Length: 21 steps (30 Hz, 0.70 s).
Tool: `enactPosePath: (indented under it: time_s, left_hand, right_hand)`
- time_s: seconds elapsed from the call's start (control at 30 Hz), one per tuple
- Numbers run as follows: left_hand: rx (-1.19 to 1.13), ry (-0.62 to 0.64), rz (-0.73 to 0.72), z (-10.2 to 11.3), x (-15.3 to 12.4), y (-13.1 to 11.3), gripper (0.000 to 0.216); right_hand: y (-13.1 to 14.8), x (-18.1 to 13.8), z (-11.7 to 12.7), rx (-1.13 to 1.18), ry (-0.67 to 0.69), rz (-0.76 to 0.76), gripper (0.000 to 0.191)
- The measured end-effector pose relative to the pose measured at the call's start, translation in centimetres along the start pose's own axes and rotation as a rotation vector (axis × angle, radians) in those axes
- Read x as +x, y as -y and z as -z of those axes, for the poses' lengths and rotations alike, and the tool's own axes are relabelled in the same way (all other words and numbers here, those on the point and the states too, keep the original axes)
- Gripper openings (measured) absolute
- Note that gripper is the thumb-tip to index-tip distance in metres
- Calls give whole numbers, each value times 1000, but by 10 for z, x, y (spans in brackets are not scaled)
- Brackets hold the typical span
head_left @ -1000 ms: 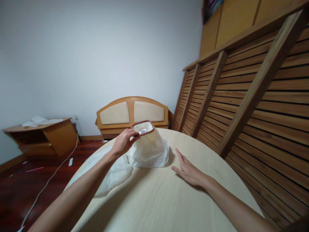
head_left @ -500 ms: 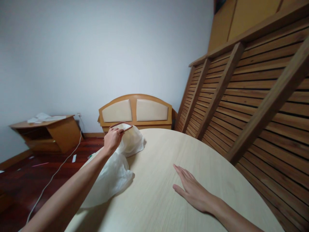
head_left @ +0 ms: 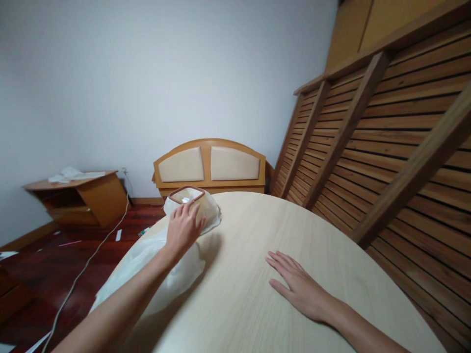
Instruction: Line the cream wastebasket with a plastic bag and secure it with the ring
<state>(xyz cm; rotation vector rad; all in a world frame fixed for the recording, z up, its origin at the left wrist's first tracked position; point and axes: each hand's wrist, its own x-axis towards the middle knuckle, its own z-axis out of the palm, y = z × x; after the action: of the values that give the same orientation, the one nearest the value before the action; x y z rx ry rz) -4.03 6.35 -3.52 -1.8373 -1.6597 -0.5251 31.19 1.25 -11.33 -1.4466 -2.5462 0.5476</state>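
Note:
A small bin-like container with a brown, rounded-square rim [head_left: 200, 190] stands near the far left edge of the table [head_left: 250, 235]. Thin white plastic is wrapped about its sides, and something white shows inside the opening. My left hand [head_left: 185, 226] is just in front of the container, fingers loosely bent and apart, not gripping the rim; whether the fingertips touch its side I cannot tell. Beneath my left forearm lies a crumpled white plastic bag [head_left: 186, 272], partly hidden. My right hand [head_left: 300, 289] rests palm down on the tabletop, fingers stretched out and holding nothing.
Behind the table stands a wooden headboard [head_left: 208, 164] with cream panels. A large slatted wooden frame [head_left: 342, 127] leans along the right side. At left, a low cabinet [head_left: 106, 198] bears white papers, and a pale cable [head_left: 91, 257] crosses the dark red floor.
My left hand has let go of the container's rim and come down in front of it. My right hand stays flat on the table. The view has shifted slightly.

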Motion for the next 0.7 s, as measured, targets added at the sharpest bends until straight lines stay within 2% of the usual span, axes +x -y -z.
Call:
enactPosePath:
  time_s: [0.13,0.2,0.27,0.4,0.5,0.6,0.7]
  left_hand:
    - [-119,155,-190,1,-61,-28,44]
    - [-145,216,-219,-5,-83,-28,41]
    - [-153,263,-252,-11,-94,-19,35]
    - [-198,298,-325,-19,-86,5,25]
    - [-260,304,-326,-19,-75,5,24]
    - [-308,304,-333,-16,-68,-18,25]
    - [-411,339,-390,-18,-64,-58,28]
  right_hand:
    - [1,-2,-2,-23,-19,4,74]
    - [0,-2,-3,-28,-28,5,74]
    - [-1,-2,-6,-28,-42,10,74]
    - [-4,0,-10,-15,-86,48,73]
    - [-5,1,-12,-15,-104,66,72]
    - [-6,5,-10,-29,-91,80,73]
    - [-5,16,-5,-50,-44,69,75]
